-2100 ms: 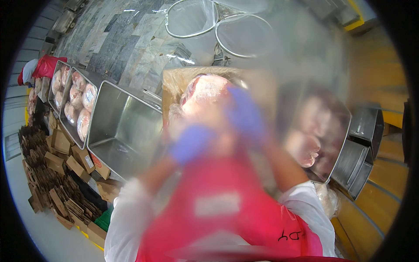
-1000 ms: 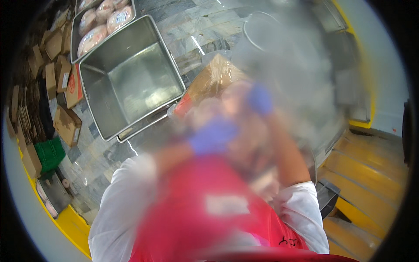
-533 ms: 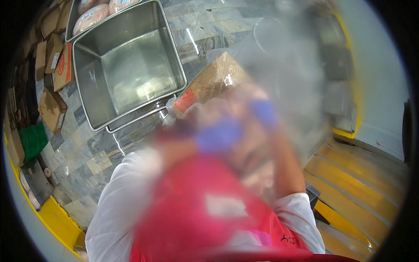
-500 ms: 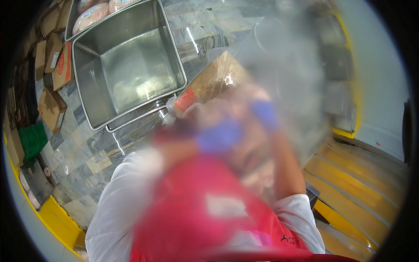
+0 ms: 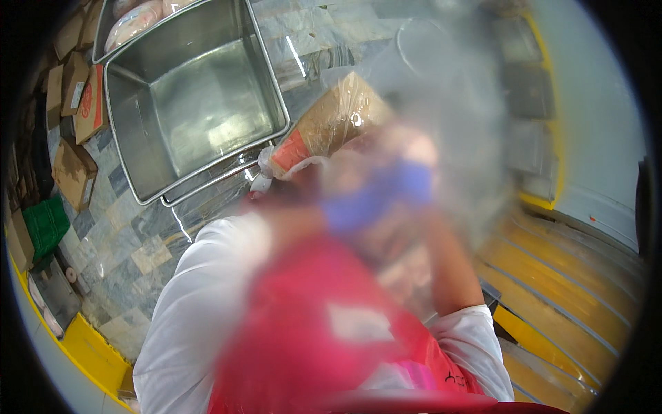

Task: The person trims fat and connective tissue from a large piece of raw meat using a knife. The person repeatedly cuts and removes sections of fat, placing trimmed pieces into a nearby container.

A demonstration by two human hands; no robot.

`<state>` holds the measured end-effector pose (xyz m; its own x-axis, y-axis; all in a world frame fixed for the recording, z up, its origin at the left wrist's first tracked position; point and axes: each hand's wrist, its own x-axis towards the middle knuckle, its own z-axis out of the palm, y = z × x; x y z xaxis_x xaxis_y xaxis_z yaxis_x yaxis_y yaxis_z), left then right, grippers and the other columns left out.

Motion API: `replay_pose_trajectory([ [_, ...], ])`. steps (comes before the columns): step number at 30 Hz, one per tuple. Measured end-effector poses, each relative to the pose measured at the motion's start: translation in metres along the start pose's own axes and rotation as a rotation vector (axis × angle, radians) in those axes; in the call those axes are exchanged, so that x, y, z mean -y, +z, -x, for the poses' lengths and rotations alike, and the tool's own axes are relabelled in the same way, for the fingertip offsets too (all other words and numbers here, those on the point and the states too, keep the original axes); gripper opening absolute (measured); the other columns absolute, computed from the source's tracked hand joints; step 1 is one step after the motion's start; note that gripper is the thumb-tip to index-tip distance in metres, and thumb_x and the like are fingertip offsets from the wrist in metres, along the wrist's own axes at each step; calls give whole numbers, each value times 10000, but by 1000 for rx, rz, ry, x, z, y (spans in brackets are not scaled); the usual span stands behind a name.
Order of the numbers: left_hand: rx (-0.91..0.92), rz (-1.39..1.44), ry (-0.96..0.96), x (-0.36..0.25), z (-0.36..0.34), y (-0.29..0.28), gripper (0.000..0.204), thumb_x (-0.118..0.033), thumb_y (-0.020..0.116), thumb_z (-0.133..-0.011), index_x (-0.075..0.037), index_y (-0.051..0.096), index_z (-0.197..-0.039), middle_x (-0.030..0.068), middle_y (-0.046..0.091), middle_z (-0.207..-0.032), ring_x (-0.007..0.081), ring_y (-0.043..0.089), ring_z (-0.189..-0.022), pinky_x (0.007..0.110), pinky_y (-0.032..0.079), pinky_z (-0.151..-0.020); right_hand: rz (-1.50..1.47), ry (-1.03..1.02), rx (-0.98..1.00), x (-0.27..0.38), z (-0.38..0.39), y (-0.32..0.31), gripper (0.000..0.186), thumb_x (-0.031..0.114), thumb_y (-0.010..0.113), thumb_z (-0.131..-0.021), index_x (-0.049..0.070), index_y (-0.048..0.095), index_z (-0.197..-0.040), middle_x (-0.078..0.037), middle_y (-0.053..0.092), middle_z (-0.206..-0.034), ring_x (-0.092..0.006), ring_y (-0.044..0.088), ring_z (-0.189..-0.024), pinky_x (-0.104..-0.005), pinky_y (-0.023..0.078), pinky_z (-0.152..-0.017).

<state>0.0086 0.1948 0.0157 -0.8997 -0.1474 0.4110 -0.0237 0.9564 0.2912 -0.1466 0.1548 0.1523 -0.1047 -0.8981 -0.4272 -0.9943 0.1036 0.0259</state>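
Note:
In the head view, a haze blurs the middle and right. My left hand (image 5: 355, 203), in a blue glove, reaches to pale pink meat (image 5: 407, 141) at the open cardboard box. My right hand (image 5: 410, 183), also gloved in blue, is at the meat, close beside or against my left hand. I cannot make out the fingers of either hand or whether they grip it. The cardboard box (image 5: 331, 114) has a red patch and a clear plastic liner over its edge.
A steel bin (image 5: 134, 138) with a bare inside stands on the left, beside a bin of wrapped meat (image 5: 131, 27). Cardboard boxes (image 5: 72, 172) and a green crate (image 5: 45, 231) lie further left. Ridged yellow boards (image 5: 558, 290) are at the lower right, with a blurred hoop (image 5: 414, 48) behind.
My left hand has moved rightward and up, closing the gap to my right hand. Compared with two seconds ago, the view has swung round, moving the steel bins higher in it.

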Motion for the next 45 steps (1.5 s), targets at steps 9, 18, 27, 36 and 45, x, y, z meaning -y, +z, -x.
replay_pose_trajectory([
  [9, -33, -5, -66, 10, 19, 0, 467, -221, 536, -985, -119, 577, -1439, 110, 532, -1505, 283, 472, -1440, 549, 243, -1271, -24, -70, -16, 13, 1, 8, 487, 594, 692, -878, 114, 759, -919, -148, 767, -844, -337, 732, -798, -499, 441, -869],
  [18, -247, 1243, -775, 51, 51, -31, 1282, -501, 924, -674, 44, 243, -1612, 291, 258, -1668, 453, 271, -1553, 504, 238, -1293, 0, 59, -146, 36, -13, -2, 596, 611, 774, -765, 59, 718, -980, -187, 761, -827, -371, 759, -892, -533, 459, -938],
  [27, -189, 669, -791, 47, 35, -33, 1456, -509, 960, -631, 106, 95, -1629, 347, 160, -1687, 458, 181, -1592, 459, 201, -1317, -265, -63, -496, 80, -13, -6, 320, 399, 760, -789, 85, 707, -826, -181, 711, -713, -356, 718, -711, -470, 495, -833],
  [36, 192, 809, -863, 68, 24, -95, 1287, -520, 897, -764, 68, 166, -1646, 338, 272, -1665, 431, 308, -1557, 438, 291, -1275, -452, -199, -601, 66, -9, -7, 190, 190, 734, -733, 76, 608, -648, -166, 631, -618, -386, 622, -571, -506, 479, -606],
  [45, -198, 468, -746, 163, -14, -41, 732, -512, 720, -944, -193, 514, -1569, 272, 467, -1587, 440, 424, -1486, 501, 337, -1232, -430, -240, -398, 47, -25, 60, 139, 277, 709, -760, 147, 693, -712, -119, 662, -647, -338, 661, -647, -473, 435, -757],
])
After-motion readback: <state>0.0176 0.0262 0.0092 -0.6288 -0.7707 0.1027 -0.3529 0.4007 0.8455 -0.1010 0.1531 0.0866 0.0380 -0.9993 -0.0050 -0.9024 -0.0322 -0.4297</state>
